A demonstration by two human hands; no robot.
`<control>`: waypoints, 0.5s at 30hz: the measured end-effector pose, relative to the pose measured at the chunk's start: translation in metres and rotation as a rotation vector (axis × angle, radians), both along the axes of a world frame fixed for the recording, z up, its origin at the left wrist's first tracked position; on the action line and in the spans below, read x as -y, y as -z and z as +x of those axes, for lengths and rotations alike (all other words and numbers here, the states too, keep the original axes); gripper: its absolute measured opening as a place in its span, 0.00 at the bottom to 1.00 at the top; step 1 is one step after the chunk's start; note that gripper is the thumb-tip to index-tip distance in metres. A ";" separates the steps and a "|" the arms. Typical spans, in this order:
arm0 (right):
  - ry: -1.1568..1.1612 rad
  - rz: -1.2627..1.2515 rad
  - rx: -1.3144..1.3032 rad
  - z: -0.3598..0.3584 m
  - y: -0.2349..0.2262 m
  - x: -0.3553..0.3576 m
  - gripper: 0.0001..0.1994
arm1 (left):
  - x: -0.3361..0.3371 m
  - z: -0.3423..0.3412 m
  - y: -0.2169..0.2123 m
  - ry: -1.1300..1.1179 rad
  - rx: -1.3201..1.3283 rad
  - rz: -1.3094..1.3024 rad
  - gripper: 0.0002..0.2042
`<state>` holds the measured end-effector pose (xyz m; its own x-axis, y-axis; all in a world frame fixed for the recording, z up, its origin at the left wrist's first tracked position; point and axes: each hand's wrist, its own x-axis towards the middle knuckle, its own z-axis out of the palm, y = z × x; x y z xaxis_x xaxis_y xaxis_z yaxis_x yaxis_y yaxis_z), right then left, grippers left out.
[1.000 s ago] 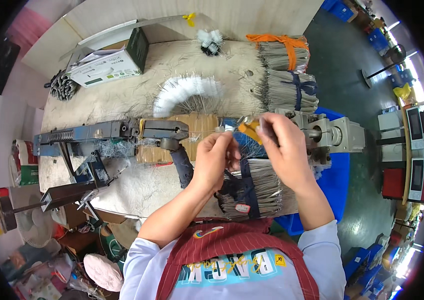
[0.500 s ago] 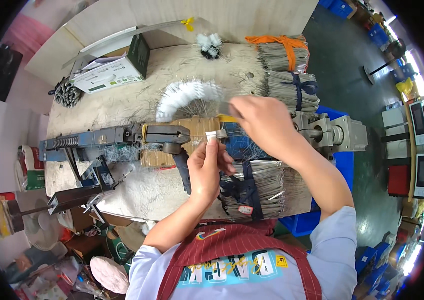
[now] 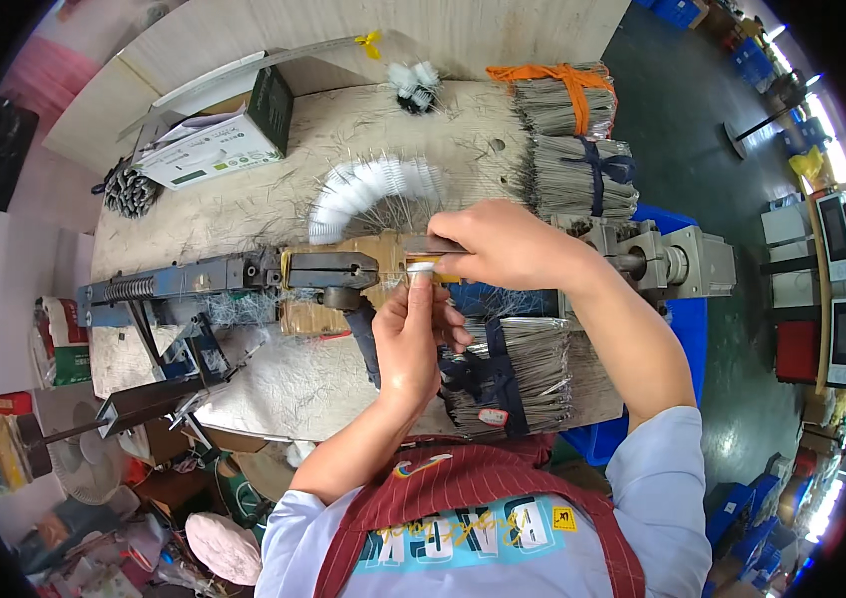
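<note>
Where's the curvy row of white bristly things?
In the head view, the curvy white row lies on the table, beyond the dark metal clamp and left of the right hand.

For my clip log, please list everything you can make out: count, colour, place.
Table: one, beige, centre
Carton: one, white and green, upper left
Bristle pieces: many, white, curved row, upper centre
Wire bundles: three, grey, table's right side
Clamp rig: one, dark grey and blue, left
Metal mechanism: one, silver, right
Crates: several, blue, right
Cushion: one, pink, lower left
Small piece: one, white, centre
Tool: one, yellow and grey, centre, partly hidden
Apron: one, maroon, bottom
Left fingers: one set, bare, on small piece
Right fingers: one set, bare, on tool
</note>
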<state>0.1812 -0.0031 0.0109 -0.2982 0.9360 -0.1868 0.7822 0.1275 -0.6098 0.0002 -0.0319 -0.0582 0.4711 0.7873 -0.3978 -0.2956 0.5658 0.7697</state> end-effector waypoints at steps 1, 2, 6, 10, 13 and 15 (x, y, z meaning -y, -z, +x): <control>0.010 -0.073 -0.037 0.001 0.000 -0.003 0.12 | 0.001 0.001 0.000 -0.027 0.013 0.026 0.17; 0.020 -0.146 -0.074 0.001 0.001 -0.006 0.12 | 0.002 0.004 -0.001 -0.054 0.026 0.051 0.17; 0.021 -0.253 -0.038 0.002 -0.010 -0.013 0.11 | -0.001 -0.001 -0.027 -0.064 0.210 -0.169 0.21; -0.003 0.194 0.220 0.010 -0.013 0.000 0.12 | -0.013 -0.017 -0.039 0.013 0.442 -0.351 0.33; 0.142 0.056 -0.132 0.020 -0.030 0.022 0.15 | -0.011 -0.023 -0.043 -0.033 0.446 -0.290 0.35; 0.298 -0.181 -0.441 0.013 -0.038 0.035 0.15 | -0.010 -0.023 -0.040 -0.055 0.441 -0.267 0.35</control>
